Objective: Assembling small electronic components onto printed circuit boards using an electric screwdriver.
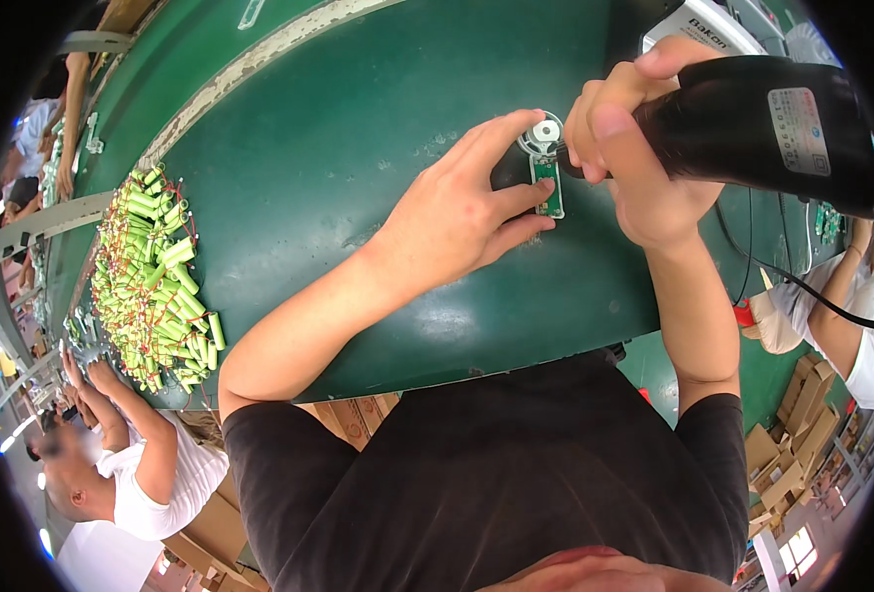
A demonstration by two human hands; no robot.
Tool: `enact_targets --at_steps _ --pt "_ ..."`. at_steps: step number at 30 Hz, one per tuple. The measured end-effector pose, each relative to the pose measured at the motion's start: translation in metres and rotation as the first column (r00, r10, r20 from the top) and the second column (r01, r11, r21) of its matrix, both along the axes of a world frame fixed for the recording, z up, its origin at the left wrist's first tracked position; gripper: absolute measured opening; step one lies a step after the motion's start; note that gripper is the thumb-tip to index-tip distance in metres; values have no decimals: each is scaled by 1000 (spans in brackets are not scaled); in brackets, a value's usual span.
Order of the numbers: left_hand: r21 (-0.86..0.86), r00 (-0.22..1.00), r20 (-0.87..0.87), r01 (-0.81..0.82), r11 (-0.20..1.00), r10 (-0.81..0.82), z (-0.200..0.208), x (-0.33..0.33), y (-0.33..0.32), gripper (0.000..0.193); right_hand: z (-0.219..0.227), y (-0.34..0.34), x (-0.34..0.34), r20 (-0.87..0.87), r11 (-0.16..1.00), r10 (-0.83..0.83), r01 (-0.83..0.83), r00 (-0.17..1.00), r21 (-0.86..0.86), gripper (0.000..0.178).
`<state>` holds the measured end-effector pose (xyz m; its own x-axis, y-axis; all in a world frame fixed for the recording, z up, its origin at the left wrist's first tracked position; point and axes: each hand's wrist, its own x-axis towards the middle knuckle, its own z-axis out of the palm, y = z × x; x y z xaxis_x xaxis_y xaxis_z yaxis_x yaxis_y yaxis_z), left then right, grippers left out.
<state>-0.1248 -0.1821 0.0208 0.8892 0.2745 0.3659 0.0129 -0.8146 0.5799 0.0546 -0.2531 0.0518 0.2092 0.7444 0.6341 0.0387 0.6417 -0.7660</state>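
A small green circuit board in a pale frame with a round white end lies on the green bench. My left hand reaches in from the left, its fingertips gripping the round end, the board's face and the near end. My right hand is wrapped round the narrow front of a black cylindrical power tool, shaped like an electric screwdriver. Its thick body slants up to the right and bears a pale label. The tool's dark tip comes down beside the board; my fingers hide whether it touches.
Several green-wrapped cylindrical cells with red and dark wires are piled on the left of the bench. A white device stands at the far right. A black cable loops at the right. Other people sit left and right; cardboard boxes stand behind.
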Motion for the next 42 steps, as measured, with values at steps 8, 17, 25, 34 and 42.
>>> enact_targets --at_steps 8,17,25,34,42 --pt "18 999 45 -25 1000 24 -3 1 0 27 -7 1 -11 53 998 -67 67 996 9 36" --pt "197 967 2 -250 948 255 13 7 41 38 3 -8 0 -241 997 -16 -4 970 -83 36" --pt "392 671 336 -738 550 661 -14 -2 236 41 -15 0 -4 41 995 -25 29 999 -100 58" --pt "299 503 -100 -808 508 858 -25 -91 320 32 29 -12 8 -282 997 -45 62 958 51 38" --pt "382 612 -8 -729 568 791 -2 -85 296 26 69 -35 64 -34 882 -390 384 920 273 46"
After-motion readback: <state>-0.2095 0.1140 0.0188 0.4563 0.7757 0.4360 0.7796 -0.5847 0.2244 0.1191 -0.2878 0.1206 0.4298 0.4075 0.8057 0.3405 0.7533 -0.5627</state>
